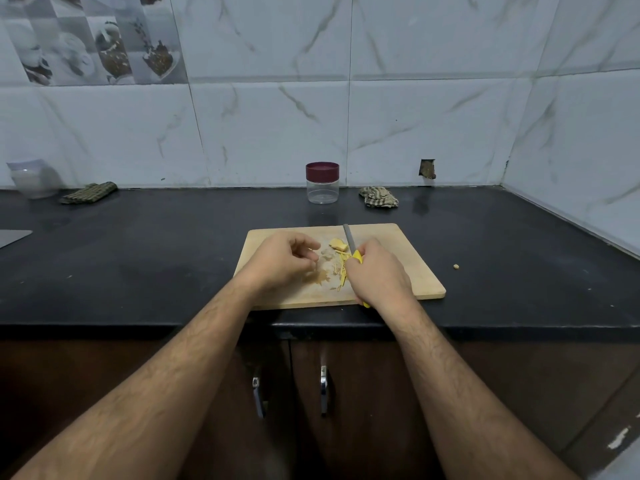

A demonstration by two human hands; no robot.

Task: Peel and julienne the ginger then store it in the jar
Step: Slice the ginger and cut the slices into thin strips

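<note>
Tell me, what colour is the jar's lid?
Dark red, maroon lid on the clear jar, head view.

no readable text, no labels, no brands, no numbers anywhere

Your peeled yellow ginger chunk (338,244) is lying on the board beside thin julienned strips (342,271); your clear jar (322,183), maroon lid on, is standing upright behind.

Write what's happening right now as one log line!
stage: julienning | right hand: grips knife | left hand: loosely curled, holds nothing seen | ginger chunk, strips: on board | jar: lid on, behind board
</note>
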